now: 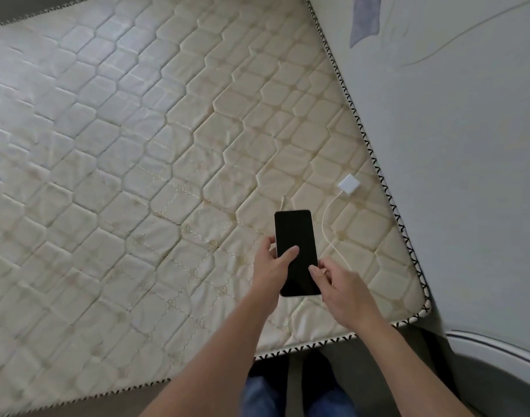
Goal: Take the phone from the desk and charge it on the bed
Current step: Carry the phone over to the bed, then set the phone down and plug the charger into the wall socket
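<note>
A black-screened phone is held face up above the quilted cream mattress, near its right corner. My left hand grips the phone's left edge, thumb lying across the dark screen. My right hand pinches its lower right edge. A white charger block lies on the mattress beyond the phone. Its white cable curves down past the phone's right side, and the plug end lies just beyond the phone's top edge, apart from it.
A pale wall or headboard panel runs along the mattress's right edge. The mattress's near edge with black-and-white stitched trim is just in front of my legs in blue jeans. A white curved object sits at lower right.
</note>
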